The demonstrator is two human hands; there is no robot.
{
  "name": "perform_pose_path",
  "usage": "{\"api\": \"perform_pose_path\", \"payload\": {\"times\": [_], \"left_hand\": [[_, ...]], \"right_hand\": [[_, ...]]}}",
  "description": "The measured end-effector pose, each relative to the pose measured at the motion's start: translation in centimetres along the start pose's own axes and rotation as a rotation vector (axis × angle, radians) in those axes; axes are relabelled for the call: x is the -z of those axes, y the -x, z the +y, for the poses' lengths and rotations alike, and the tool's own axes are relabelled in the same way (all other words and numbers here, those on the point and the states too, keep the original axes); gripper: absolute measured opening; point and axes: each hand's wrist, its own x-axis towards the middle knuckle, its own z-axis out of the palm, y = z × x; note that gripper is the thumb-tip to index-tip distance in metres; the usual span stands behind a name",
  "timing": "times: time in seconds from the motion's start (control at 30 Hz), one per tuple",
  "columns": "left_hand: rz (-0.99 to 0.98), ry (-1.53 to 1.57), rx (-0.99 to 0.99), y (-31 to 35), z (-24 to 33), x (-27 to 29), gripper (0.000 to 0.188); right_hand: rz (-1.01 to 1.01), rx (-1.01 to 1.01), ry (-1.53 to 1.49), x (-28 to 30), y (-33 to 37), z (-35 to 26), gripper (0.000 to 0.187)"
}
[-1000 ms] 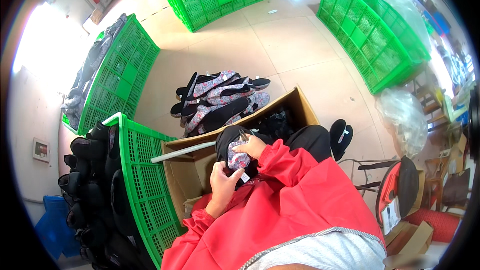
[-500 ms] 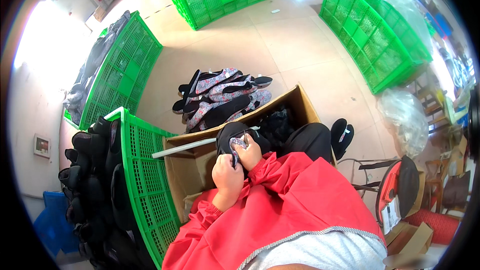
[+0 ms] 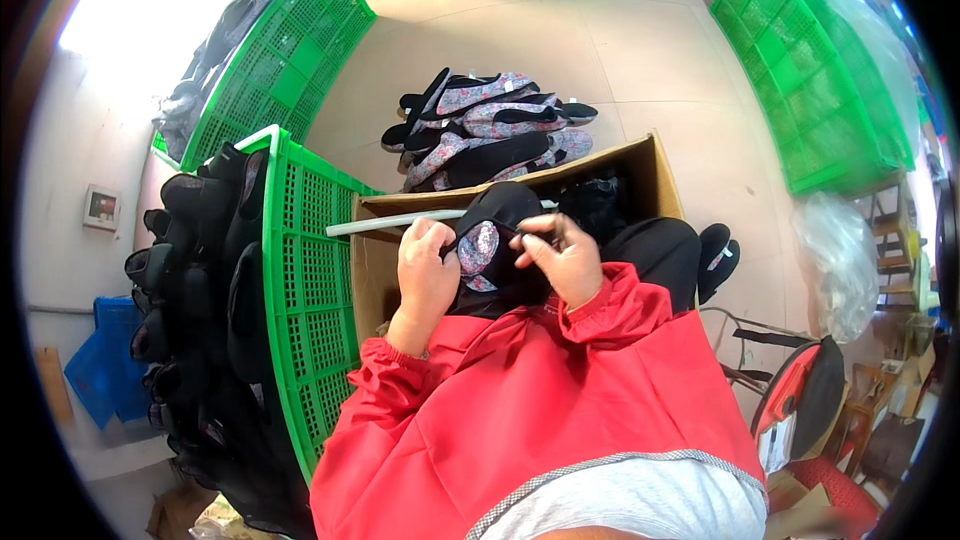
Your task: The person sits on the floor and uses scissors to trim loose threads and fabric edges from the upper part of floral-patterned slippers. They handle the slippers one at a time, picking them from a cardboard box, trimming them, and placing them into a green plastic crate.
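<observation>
Over my lap, in front of the cardboard box (image 3: 375,275), a black slipper with a floral inside (image 3: 480,248) is held between my hands, its opening turned up toward me. My left hand (image 3: 427,270) is closed on its left edge, with the fingers curled. Thumb and fingertips of my right hand (image 3: 565,258) pinch the black edge on the other side. A white rod (image 3: 390,223) lies across the box just beyond my left hand. Black material (image 3: 595,200) sits inside the box.
A pile of floral and black slippers (image 3: 490,130) lies on the floor beyond the box. A green crate (image 3: 300,280) stands at my left beside stacked black slippers (image 3: 190,290). More slippers (image 3: 715,260) lie at right, near a plastic bag (image 3: 838,265) and another green crate (image 3: 800,70).
My hands have moved apart, the right one outward to the right, and the slipper's floral inside is spread wider. The whole view has shifted, with the surroundings now higher in the picture.
</observation>
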Motion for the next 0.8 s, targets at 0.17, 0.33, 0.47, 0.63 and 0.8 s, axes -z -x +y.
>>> {"api": "perform_pose_path", "payload": {"times": [0.17, 0.33, 0.47, 0.63, 0.8], "left_hand": [[-0.043, 0.067, -0.033, 0.3, -0.7, -0.2, 0.027], [-0.331, 0.238, -0.076, 1.1, 0.1, 2.0, 0.032], [-0.239, -0.009, -0.287, 3.3, 0.1, 0.7, 0.037], [-0.079, -0.165, -0.373, 3.6, -0.8, -2.4, 0.036], [0.017, -0.226, -0.241, 2.0, -2.6, -5.2, 0.029]], "right_hand": [[-0.076, 0.074, 0.669, 2.1, -1.8, 3.6, 0.048], [0.074, -0.023, 0.667, 0.8, -1.5, 5.2, 0.029], [0.065, -0.031, 0.587, 0.1, -1.6, 6.0, 0.024], [0.049, -0.019, 0.558, 1.1, -2.3, 6.9, 0.021], [-0.001, 0.044, 0.519, 0.3, -2.2, 5.8, 0.019]]}}
